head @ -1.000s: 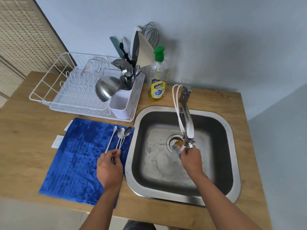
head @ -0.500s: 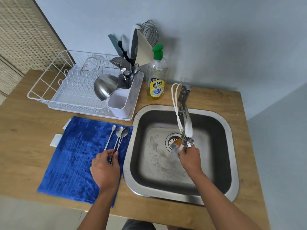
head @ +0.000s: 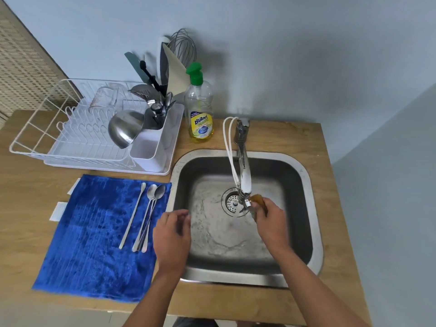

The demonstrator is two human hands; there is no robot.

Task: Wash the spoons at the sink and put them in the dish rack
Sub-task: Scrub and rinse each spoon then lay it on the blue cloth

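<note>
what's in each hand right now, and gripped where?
Right hand grips a brownish sponge by its near end, under the faucet tip. Left hand holds nothing; the spoons lie on the blue cloth.

Glossy metal spoons (head: 151, 208) lie on plush blue cloth (head: 94, 237) beside matt steel sink (head: 313, 232).

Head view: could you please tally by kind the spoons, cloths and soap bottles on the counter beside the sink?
Spoons: 3, on the cloth
Blue cloth: 1
Soap bottle: 1
Total: 5
</note>
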